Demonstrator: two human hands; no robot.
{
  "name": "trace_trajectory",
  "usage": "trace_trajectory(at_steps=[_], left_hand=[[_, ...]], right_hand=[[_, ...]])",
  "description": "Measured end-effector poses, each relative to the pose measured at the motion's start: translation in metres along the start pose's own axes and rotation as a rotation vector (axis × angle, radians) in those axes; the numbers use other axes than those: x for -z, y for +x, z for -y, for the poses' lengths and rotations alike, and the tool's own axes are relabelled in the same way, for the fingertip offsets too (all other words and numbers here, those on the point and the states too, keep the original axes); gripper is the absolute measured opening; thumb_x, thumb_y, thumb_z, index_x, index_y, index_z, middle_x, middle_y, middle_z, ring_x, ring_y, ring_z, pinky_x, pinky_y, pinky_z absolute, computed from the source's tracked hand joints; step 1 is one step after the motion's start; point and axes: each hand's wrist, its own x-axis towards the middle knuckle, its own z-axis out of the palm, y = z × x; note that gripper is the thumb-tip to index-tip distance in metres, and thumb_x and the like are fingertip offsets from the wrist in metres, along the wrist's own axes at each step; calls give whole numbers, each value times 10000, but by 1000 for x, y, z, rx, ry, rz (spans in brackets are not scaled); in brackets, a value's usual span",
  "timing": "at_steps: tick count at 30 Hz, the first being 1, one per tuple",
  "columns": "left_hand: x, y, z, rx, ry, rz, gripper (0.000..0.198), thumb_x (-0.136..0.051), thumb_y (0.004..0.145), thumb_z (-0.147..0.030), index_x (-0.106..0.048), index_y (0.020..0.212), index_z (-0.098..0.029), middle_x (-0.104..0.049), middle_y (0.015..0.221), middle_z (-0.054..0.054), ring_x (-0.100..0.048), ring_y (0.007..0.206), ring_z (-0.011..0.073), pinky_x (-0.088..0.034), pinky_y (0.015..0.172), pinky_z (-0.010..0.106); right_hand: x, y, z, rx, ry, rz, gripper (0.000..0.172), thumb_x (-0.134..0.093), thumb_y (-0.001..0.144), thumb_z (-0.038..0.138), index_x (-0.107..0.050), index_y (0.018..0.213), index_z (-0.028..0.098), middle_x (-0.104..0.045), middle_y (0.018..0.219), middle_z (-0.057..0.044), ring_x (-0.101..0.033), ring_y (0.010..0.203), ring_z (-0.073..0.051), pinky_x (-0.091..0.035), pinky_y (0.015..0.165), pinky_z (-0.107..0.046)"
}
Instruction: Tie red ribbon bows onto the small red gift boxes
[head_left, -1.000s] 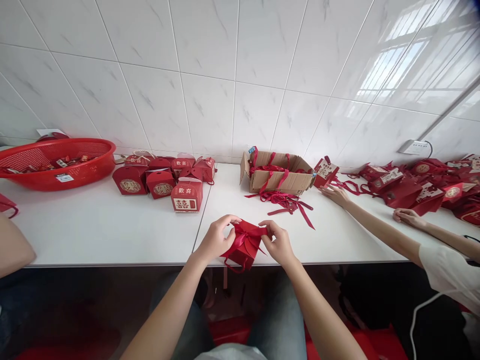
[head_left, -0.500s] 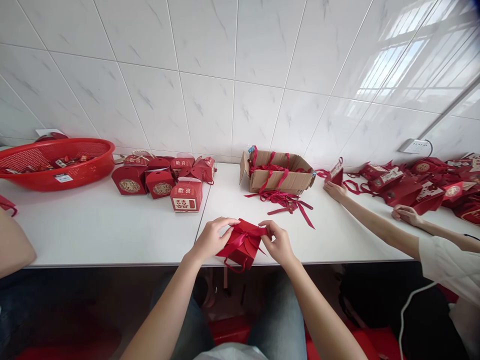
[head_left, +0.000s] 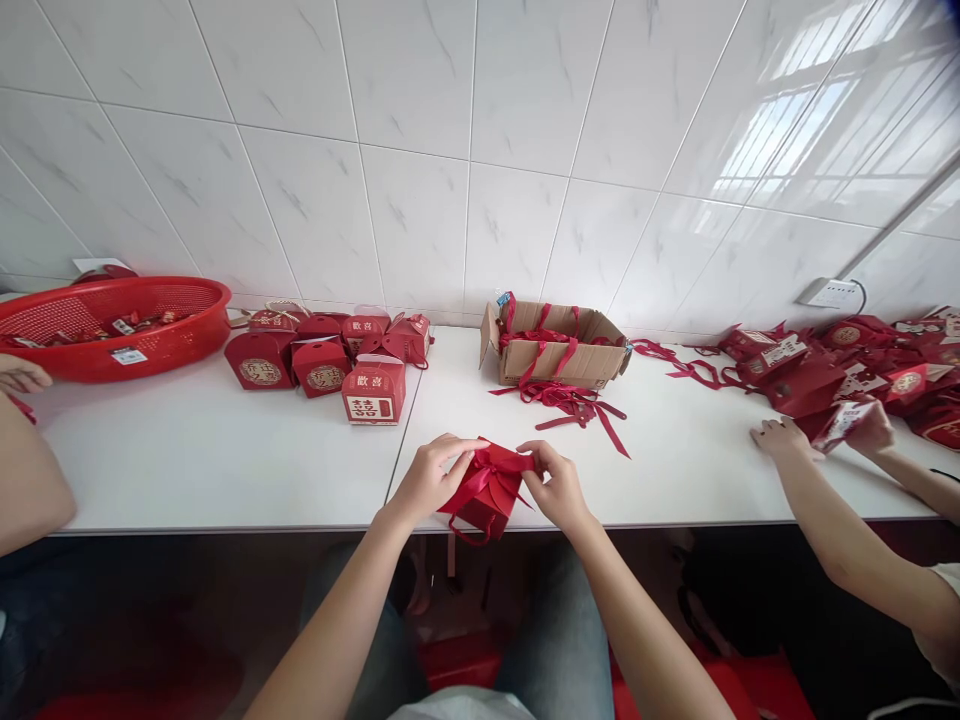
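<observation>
A small red gift box (head_left: 486, 497) sits at the front edge of the white table (head_left: 225, 460), tied across the top with a red ribbon (head_left: 491, 466). My left hand (head_left: 431, 474) is closed on the ribbon at the box's left side. On the right side my right hand (head_left: 556, 484) pinches the ribbon's other end. Both hands touch the box top.
Finished red boxes (head_left: 330, 360) stand at the back left beside a red basket (head_left: 112, 325). A cardboard box of ribbons (head_left: 555, 345) sits behind, with loose ribbons (head_left: 577, 405) in front. A person's hands (head_left: 817, 430) work by flat red boxes (head_left: 847, 370) at right; another person's arm (head_left: 26, 470) is at left.
My hands and the box have barely moved. The person at right drew both hands back from the ribbon box toward the red pile. A hand appeared at the left by the basket.
</observation>
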Motion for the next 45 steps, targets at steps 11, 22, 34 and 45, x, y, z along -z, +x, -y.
trace_trajectory(at_steps=[11,22,34,45], left_hand=[[-9,5,-8,-21,137,-38,152,-470,846,-148,-604,897,-200,-653,871,38,-600,836,158,-493,766,293],[-3,-2,-5,150,179,-120,57,-446,794,-155,-452,793,-211,-561,732,-4,-549,686,135,-430,617,241],[-1,12,-6,179,257,65,255,-419,741,-142,-225,585,-195,-326,578,-30,-325,551,123,-262,526,256],[-3,2,3,315,272,-13,286,-411,707,-146,-170,562,-201,-257,504,-36,-245,499,127,-190,493,258]], right_hand=[[-2,1,3,3,-30,-9,245,-450,740,155,-584,943,185,-446,573,51,-418,514,-99,-400,520,-211],[-3,-6,-2,6,-16,-49,238,-456,737,154,-571,942,195,-390,567,61,-390,509,-100,-383,513,-214],[-4,-2,5,-9,15,-85,119,-464,724,180,-375,786,229,-346,530,91,-322,453,-84,-311,452,-199],[-6,-16,-6,28,-14,-109,176,-458,694,153,-341,791,242,-289,557,91,-303,449,-87,-298,436,-199]])
